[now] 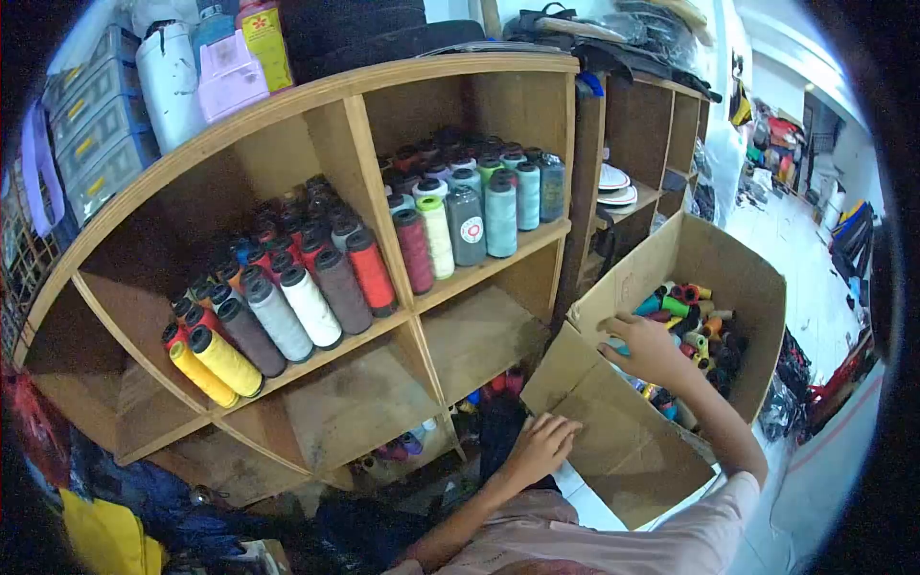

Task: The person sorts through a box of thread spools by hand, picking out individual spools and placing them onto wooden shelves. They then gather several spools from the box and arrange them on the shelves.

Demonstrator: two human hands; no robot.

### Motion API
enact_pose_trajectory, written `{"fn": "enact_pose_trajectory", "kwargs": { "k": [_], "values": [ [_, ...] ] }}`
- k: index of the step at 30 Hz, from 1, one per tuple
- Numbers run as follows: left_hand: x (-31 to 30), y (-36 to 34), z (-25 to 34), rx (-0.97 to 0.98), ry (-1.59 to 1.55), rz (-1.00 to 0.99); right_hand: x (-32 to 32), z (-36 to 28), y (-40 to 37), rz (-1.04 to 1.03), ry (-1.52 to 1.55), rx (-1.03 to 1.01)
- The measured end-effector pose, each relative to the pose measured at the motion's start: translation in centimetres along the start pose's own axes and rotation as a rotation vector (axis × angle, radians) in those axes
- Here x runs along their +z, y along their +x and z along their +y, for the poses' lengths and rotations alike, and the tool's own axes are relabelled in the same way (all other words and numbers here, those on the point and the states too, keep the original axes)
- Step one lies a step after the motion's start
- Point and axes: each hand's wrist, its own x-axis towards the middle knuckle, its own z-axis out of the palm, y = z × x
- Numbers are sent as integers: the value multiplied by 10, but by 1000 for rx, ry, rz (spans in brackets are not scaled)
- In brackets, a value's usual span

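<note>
A tall cardboard box stands open at the right, with several small spools of thread in many colours piled inside. My right hand is over the box's near left rim, its fingers apart and bent, with nothing visible in them. Its forearm crosses the box opening and hides part of the spools. My left hand lies at the edge of the outward-folded front flap, fingers stretched out and holding nothing that shows.
A wooden shelf on the left bears rows of large thread cones. Bottles and clear drawers stand on top. Behind the box is another shelf with white caps. Yellow cloth lies at the lower left; bags line the floor at right.
</note>
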Motion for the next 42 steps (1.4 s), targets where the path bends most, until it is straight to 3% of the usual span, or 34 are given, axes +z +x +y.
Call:
{"fn": "enact_pose_trajectory", "kwargs": {
  "k": [3, 5, 9, 13, 14, 17, 19, 23, 26, 35, 39, 42],
  "values": [
    [19, 7, -14, 164, 3, 100, -18, 10, -31, -189, -223, 116],
    [0, 35, -5, 182, 3, 117, -23, 24, -49, -220, -241, 188],
    [-18, 82, -7, 147, -124, 328, -14, 71, -80, -127, -216, 236],
    [-15, 81, -19, 105, -104, 275, -2, 113, -106, -67, -210, 379],
    [-12, 73, -18, -4, -176, 187, 8, 132, -115, -42, -208, 389],
    [20, 49, -17, 2, -145, 142, 23, 202, -128, -53, -111, 520],
    [36, 32, -16, 2, -173, 87, -1, 164, -115, 216, -135, 519],
    [42, 30, -4, -7, -144, 63, 10, 170, -118, 181, -66, 430],
    [23, 48, -2, 77, -115, 151, 19, 169, -117, -21, -116, 483],
    [16, 86, 16, 204, 39, 69, 25, 183, -114, 14, -4, 349],
    [38, 113, -5, 184, 96, 17, 30, 176, -110, 2, 131, 430],
    [49, 111, -10, 174, 29, 87, 24, 164, -106, -20, 55, 352]
  ]
}}
